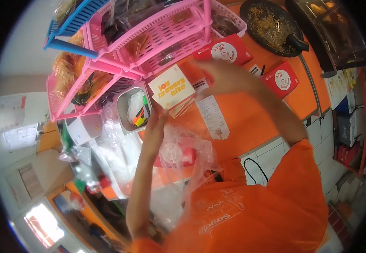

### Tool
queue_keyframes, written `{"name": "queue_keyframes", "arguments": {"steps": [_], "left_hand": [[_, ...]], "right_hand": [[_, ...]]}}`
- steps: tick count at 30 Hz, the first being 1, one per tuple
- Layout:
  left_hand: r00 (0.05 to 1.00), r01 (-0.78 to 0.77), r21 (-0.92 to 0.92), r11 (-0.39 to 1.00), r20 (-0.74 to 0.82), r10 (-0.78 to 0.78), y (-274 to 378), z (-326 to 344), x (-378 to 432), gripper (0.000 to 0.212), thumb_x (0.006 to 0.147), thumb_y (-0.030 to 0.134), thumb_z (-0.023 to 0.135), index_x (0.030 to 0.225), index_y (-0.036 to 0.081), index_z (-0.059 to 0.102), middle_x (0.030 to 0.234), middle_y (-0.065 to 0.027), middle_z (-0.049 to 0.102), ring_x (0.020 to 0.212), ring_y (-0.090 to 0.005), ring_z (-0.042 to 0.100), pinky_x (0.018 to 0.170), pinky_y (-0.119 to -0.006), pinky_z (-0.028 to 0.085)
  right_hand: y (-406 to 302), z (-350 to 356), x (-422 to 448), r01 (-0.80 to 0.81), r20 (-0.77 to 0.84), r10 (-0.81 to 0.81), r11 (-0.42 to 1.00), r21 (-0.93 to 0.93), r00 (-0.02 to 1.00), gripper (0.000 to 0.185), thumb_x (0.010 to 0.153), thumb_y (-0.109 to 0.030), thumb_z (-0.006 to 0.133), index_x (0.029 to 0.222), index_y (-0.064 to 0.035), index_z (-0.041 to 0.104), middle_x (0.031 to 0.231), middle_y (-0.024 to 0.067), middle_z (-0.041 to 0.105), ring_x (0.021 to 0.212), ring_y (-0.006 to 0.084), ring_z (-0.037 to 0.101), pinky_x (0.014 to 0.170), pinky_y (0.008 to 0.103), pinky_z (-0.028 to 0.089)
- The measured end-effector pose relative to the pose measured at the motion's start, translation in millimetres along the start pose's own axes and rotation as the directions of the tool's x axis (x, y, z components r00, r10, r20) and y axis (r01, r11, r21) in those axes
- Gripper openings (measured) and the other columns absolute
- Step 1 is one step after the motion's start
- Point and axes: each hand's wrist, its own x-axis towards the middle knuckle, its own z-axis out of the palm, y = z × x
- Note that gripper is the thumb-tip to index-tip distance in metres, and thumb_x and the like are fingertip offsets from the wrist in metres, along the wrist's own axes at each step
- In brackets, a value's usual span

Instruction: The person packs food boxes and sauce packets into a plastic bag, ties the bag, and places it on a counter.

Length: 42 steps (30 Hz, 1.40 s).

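My left hand (157, 121) is at the lower left corner of a cream and red food carton (172, 85); whether its fingers grip the carton is unclear. My right hand (213, 76), blurred, hovers over the orange counter right of that carton, near small printed slips (201, 84). A long paper receipt (213, 117) lies flat below it. Closer to my body, a clear plastic bag (198, 148) rests around a red box (178, 155). Two red printed cartons, one at the back (225, 50) and one at the right (280, 80), sit on the counter.
A pink plastic rack (157, 31) with packets stands at the back left. Beside the cream carton is a metal container (134, 109) of markers and plastic pieces. A dark stone mortar (271, 27) with a pestle (297, 43) stands at the back right, near a glass display case (331, 28).
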Motion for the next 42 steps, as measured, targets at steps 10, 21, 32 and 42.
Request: {"name": "queue_keyframes", "arguments": {"steps": [10,21,32,42], "left_hand": [[0.996,0.014,0.899,0.438,-0.051,0.073,9,5,-249,0.080,0.070,0.020,0.081,0.136,-0.004,0.043,0.133,-0.0228,0.054,0.125,-0.0387,0.050,0.102,-0.048,0.042],[0.705,0.257,0.486,0.835,-0.686,0.181,19,-79,-252,0.024,0.090,0.010,0.061,0.113,0.007,0.059,0.072,-0.0138,0.067,0.062,-0.0232,0.065,0.057,-0.035,0.047],[0.956,-0.294,-0.600,0.744,-0.187,0.227,-16,-137,-236,0.061,0.086,-0.005,0.054,0.144,-0.002,0.035,0.122,-0.0174,0.061,0.060,0.0003,0.050,0.047,-0.013,0.037],[0.759,-0.466,0.270,0.843,-0.367,0.537,-41,-97,-208,0.084,0.066,0.019,0.085,0.136,0.002,0.041,0.116,-0.0100,0.058,0.091,-0.0187,0.060,0.075,-0.032,0.049]], "right_hand": [[90,-36,10,0.059,0.086,0.009,0.651,-0.757,0.996,0.126,0.049,-0.010,0.086,0.155,-0.0230,0.017,0.151,0.0220,0.027,0.138,0.0385,0.031,0.112,0.0581,0.024],[-105,-15,-112,-0.042,-0.038,0.044,0.999,0.030,0.998,0.107,0.051,-0.011,0.084,0.146,-0.0122,0.035,0.142,0.0180,0.038,0.134,0.0349,0.038,0.109,0.0449,0.034],[-174,243,-51,0.596,-0.671,-0.202,0.679,0.429,0.713,0.094,0.048,-0.011,0.087,0.132,-0.0098,0.044,0.142,0.0195,0.037,0.132,0.0387,0.038,0.108,0.0480,0.034],[-179,271,-102,0.237,-0.327,-0.307,0.942,-0.237,0.894,0.072,0.063,-0.013,0.081,0.128,-0.0090,0.050,0.135,0.0173,0.044,0.121,0.0383,0.046,0.102,0.0517,0.037]]}}
